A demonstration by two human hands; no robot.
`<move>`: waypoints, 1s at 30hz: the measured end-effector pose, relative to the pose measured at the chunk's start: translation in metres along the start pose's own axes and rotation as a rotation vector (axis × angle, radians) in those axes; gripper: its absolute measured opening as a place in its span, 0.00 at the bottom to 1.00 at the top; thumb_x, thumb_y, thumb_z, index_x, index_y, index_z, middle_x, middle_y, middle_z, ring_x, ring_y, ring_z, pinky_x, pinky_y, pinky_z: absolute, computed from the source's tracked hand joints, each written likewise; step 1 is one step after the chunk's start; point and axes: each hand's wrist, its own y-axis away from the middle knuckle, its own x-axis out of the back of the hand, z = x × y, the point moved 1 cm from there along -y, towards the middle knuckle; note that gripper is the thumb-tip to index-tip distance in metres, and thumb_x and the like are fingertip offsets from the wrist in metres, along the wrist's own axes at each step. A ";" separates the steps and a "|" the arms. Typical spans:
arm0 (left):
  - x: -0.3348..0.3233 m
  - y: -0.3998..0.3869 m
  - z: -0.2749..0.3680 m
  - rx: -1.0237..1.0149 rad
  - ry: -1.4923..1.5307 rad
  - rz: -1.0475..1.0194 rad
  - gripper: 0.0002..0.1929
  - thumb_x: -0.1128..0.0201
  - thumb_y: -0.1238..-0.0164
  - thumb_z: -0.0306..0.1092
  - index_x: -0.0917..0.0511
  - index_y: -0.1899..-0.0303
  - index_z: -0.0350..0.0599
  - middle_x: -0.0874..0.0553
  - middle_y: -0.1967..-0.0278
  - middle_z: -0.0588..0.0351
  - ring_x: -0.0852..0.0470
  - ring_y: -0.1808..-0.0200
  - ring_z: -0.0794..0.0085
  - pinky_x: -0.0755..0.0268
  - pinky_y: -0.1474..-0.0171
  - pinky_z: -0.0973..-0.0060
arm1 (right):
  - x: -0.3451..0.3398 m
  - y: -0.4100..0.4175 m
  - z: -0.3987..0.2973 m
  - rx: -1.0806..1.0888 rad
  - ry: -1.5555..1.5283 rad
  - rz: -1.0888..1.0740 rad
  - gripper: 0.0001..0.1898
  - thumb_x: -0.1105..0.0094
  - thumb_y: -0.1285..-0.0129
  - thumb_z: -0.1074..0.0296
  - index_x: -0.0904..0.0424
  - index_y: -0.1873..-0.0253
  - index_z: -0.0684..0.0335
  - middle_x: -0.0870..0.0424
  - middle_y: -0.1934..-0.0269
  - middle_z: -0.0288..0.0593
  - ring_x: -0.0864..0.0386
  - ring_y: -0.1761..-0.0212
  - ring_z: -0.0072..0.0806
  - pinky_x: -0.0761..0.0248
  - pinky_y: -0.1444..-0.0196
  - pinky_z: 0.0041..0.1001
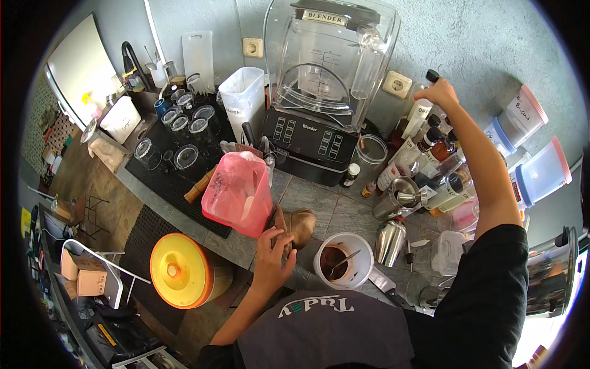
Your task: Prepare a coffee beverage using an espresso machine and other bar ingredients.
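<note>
My right hand is stretched out to the cluster of bottles by the wall, its fingers around the neck of a black-capped bottle. Nearer me, my left hand rests at a brown cloth on the counter's front edge; its fingers are spread, and whether they grip the cloth is unclear. Just behind that hand stands a pink plastic container. A white plastic tub with dark brown paste and a spoon in it sits before me, beside a metal shaker.
A blender stands against the wall. Upturned glasses fill a black mat at the left. Several bottles crowd the right, near lidded tubs. Below the counter's left edge is a yellow-lidded bucket.
</note>
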 end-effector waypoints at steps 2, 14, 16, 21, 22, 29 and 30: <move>-0.001 0.002 0.000 0.003 -0.002 -0.005 0.18 0.35 0.46 0.27 0.25 0.51 0.42 0.29 0.48 0.45 0.30 0.43 0.47 0.36 0.42 0.57 | -0.007 0.009 -0.010 -0.032 0.035 0.013 0.35 0.26 0.73 0.50 0.19 0.58 0.69 0.16 0.58 0.51 0.17 0.54 0.37 0.23 0.57 0.33; -0.001 0.002 0.005 0.013 0.006 -0.005 0.18 0.35 0.46 0.27 0.25 0.52 0.42 0.29 0.48 0.44 0.30 0.43 0.47 0.36 0.41 0.57 | -0.040 0.000 0.014 -0.111 0.115 -0.114 0.32 0.22 0.71 0.46 0.18 0.65 0.70 0.15 0.68 0.48 0.16 0.62 0.37 0.25 0.57 0.34; -0.001 0.001 0.005 0.019 -0.002 0.002 0.18 0.35 0.46 0.27 0.25 0.52 0.42 0.29 0.49 0.44 0.30 0.43 0.47 0.36 0.41 0.57 | -0.039 0.000 0.009 -0.102 0.128 -0.091 0.32 0.23 0.71 0.45 0.18 0.66 0.69 0.15 0.69 0.47 0.17 0.64 0.35 0.25 0.58 0.32; 0.000 0.002 0.008 0.003 0.008 0.015 0.18 0.35 0.46 0.26 0.25 0.52 0.42 0.29 0.48 0.44 0.30 0.43 0.47 0.36 0.41 0.57 | -0.029 -0.010 0.013 -0.118 0.163 -0.271 0.31 0.23 0.71 0.42 0.18 0.68 0.64 0.19 0.74 0.43 0.23 0.79 0.32 0.28 0.78 0.30; 0.001 0.004 0.009 0.017 0.002 0.034 0.18 0.35 0.46 0.26 0.25 0.52 0.42 0.29 0.48 0.44 0.30 0.43 0.47 0.36 0.41 0.57 | -0.030 -0.014 0.019 -0.119 0.169 -0.297 0.31 0.23 0.70 0.42 0.19 0.69 0.65 0.20 0.75 0.42 0.24 0.81 0.30 0.30 0.81 0.30; 0.028 0.032 0.002 0.077 -0.029 0.096 0.17 0.33 0.47 0.27 0.23 0.54 0.42 0.28 0.48 0.45 0.30 0.43 0.49 0.36 0.41 0.58 | 0.001 0.003 -0.006 -0.042 0.430 0.075 0.34 0.27 0.63 0.41 0.19 0.53 0.61 0.15 0.54 0.45 0.16 0.55 0.38 0.27 0.55 0.36; 0.034 0.039 0.000 0.061 -0.042 0.107 0.17 0.33 0.47 0.27 0.23 0.54 0.42 0.28 0.48 0.45 0.30 0.43 0.49 0.36 0.41 0.58 | 0.017 0.018 -0.021 -0.056 0.427 0.150 0.35 0.29 0.60 0.41 0.21 0.50 0.58 0.16 0.52 0.44 0.18 0.51 0.38 0.30 0.51 0.39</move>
